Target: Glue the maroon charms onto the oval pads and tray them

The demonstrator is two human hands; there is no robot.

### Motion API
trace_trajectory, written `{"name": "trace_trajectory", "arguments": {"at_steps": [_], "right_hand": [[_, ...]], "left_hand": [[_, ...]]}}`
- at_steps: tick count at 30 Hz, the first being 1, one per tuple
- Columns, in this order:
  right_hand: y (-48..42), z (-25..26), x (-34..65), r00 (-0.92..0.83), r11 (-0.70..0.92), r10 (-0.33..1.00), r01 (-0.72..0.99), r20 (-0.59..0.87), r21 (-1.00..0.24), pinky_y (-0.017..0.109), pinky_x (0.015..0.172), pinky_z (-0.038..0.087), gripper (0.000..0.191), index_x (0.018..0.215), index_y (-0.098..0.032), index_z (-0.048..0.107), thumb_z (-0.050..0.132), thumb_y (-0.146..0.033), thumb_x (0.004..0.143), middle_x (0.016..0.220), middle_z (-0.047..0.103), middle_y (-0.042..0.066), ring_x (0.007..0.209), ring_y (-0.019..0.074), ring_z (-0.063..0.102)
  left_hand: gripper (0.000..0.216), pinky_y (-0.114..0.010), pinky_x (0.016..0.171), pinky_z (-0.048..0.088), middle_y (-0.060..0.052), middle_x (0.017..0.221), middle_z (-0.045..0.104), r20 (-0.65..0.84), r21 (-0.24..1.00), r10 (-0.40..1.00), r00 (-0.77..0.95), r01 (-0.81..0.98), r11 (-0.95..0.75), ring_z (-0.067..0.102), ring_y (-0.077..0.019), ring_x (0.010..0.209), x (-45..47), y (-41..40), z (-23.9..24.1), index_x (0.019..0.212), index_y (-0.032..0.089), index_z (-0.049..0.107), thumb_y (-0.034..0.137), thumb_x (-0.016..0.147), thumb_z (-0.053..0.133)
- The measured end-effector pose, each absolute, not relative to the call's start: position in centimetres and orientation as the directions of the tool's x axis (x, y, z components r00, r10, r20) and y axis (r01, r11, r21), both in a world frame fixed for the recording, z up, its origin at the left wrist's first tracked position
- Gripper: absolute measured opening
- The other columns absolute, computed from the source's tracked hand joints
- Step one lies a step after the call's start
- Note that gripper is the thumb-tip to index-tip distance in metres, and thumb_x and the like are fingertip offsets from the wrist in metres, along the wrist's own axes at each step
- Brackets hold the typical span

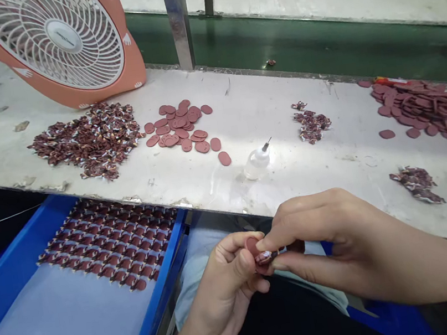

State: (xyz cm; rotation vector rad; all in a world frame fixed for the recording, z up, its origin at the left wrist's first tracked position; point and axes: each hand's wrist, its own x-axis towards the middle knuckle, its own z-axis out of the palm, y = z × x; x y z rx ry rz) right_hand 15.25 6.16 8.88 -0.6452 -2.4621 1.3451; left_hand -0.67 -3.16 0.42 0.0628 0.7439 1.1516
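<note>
Head view: left hand [226, 273] and right hand [322, 237] pinch one red oval piece [253, 245]; loose grip could drop it; glue bottle [257, 162] lies tipped nearby.

Red oval piece [253, 245] mostly hidden between fingers, fan [58, 44] cut off by top edge, right-hand pile of ovals [433, 108] cut by frame edge

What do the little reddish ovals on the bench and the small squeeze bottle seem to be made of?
The reddish ovals look like thin matte pieces, maybe leather-like or rubbery sheet: flat, dull, no shine. The one between the left hand and the right hand looks the same. The squeeze bottle looks like translucent soft plastic, with a thin metal-looking nozzle.
</note>
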Motion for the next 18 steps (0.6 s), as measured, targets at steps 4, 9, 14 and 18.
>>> {"name": "trace_trajectory", "arguments": {"at_steps": [4,9,14,18], "right_hand": [[6.12,8.73,15.36,-0.862,0.489,0.506,0.261,0.027,-0.833,0.019,0.068,0.046,0.016,0.099,-0.017,0.07,0.06,-0.007,0.091,0.082,0.068,-0.001,0.072,0.0084,0.06],[6.26,8.42,15.33,-0.856,0.493,0.515,0.249,0.049,-0.834,0.018,0.069,0.047,0.016,0.099,-0.017,0.07,0.061,-0.006,0.09,0.083,0.069,-0.002,0.073,0.0076,0.061],[6.28,8.49,15.27,-0.858,0.489,0.512,0.248,0.045,-0.836,0.017,0.071,0.048,0.018,0.099,-0.018,0.07,0.063,-0.005,0.088,0.084,0.069,-0.003,0.074,0.0063,0.062],[6.26,8.68,15.42,-0.856,0.481,0.514,0.239,0.05,-0.844,0.013,0.075,0.047,0.023,0.109,-0.021,0.067,0.067,-0.01,0.088,0.091,0.068,-0.004,0.081,0.0046,0.062]], "left_hand": [[0.032,-0.012,0.049,0.05,0.001,0.064,0.065,-0.505,0.408,0.842,0.192,-0.806,0.429,0.059,-0.0059,0.057,-0.66,-3.2,0.47,0.081,0.017,0.077,0.04,0.061,0.088],[0.032,-0.012,0.049,0.051,0.001,0.065,0.065,-0.518,0.4,0.834,0.188,-0.809,0.431,0.059,-0.0059,0.057,-0.63,-3.1,0.4,0.08,0.017,0.077,0.039,0.061,0.089],[0.031,-0.012,0.048,0.051,0.001,0.066,0.064,-0.479,0.407,0.854,0.202,-0.811,0.42,0.059,-0.0064,0.059,-0.73,-3.25,-0.04,0.082,0.017,0.077,0.039,0.063,0.087],[0.026,-0.011,0.047,0.05,0.002,0.066,0.062,-0.447,0.375,0.861,0.243,-0.823,0.427,0.059,-0.006,0.058,-1.02,-3.07,-0.38,0.083,0.018,0.076,0.038,0.068,0.084]]}}
